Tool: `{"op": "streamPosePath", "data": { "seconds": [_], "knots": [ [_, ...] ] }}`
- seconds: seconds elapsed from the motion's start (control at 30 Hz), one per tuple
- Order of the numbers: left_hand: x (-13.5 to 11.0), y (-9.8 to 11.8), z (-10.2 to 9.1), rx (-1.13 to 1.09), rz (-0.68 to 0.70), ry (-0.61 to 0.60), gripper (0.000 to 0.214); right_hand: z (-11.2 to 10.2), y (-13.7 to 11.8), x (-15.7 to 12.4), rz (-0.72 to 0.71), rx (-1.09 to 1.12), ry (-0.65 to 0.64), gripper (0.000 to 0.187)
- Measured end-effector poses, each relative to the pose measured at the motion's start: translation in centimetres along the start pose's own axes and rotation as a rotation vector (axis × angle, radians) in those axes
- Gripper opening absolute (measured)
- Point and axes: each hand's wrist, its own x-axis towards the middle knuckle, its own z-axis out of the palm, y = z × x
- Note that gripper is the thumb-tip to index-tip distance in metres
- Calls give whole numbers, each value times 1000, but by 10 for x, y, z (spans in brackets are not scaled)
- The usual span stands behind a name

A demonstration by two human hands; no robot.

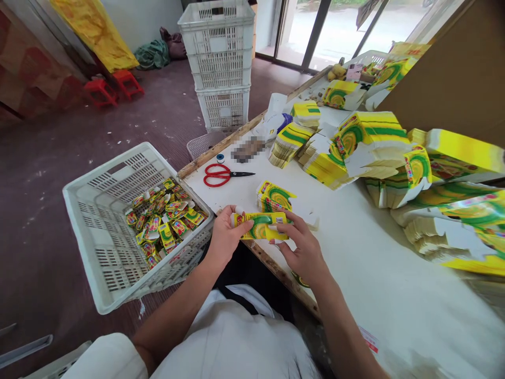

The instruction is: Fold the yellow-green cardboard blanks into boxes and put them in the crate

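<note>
Between my two hands is a small yellow and green cardboard box (260, 227), held level over the table's front edge. My left hand (228, 231) grips its left end, thumb on the printed face. My right hand (300, 239) has its fingers and thumb closed on the right end, by the barcode. White coverings show on some fingertips. Just behind the box, a short stack of flat yellow cartons (274, 196) rests on the white table. Left of my hands, a white plastic crate (130, 289) holds many small yellow, green and red boxes (168, 237).
Red-handled scissors (218, 175) and a small blue spool (220, 158) lie near the table's left edge. Bundles of flat cartons (363, 142) crowd the table's right and back. Stacked white crates (221, 63) stand on the floor beyond, with red stools (100, 90) farther left.
</note>
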Motion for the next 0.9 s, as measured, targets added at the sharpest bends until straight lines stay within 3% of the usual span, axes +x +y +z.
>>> {"op": "streamPosePath", "data": {
  "seconds": [0.37,0.5,0.7,0.8,0.9],
  "knots": [
    [2,-4,-2,40,4,12,37,-3,0,0,-41,-26,-85,26],
    [2,-1,-1,42,2,-20,37,-1,-3,-1,31,2,-26,22],
    [-1,-3,0,79,-70,-75,43,4,-2,3,110,54,81,52],
    [-3,-4,0,80,-75,-70,46,5,-2,5,128,79,77,51],
    [-4,-2,0,56,-97,-79,46,5,0,4,227,255,18,62]
  ]
}}
